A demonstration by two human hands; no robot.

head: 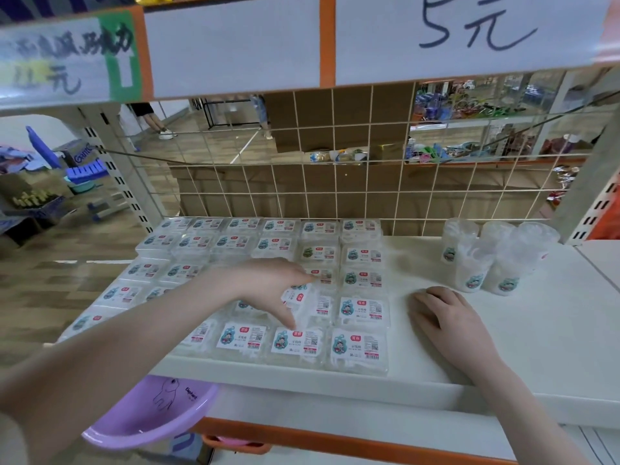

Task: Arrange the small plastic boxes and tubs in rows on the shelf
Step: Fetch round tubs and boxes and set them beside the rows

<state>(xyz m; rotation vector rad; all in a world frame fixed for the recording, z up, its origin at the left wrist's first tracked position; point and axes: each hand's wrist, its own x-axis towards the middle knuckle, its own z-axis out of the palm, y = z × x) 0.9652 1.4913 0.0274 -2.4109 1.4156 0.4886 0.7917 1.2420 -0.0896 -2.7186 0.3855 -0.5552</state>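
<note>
The left and centre of the shelf (553,333) are covered by flat plastic boxes (360,347) packed in rows, from the front edge to the wire grid (335,182) that closes off the back. A group of clear tubs (476,263) is stood at the right rear. Between the boxes and the tubs, bare shelf is left in the lower right of the frame, partly taken up by the right hand (443,317). Overhead, headroom is limited by price cards (436,35) hung across the top of the frame.
</note>
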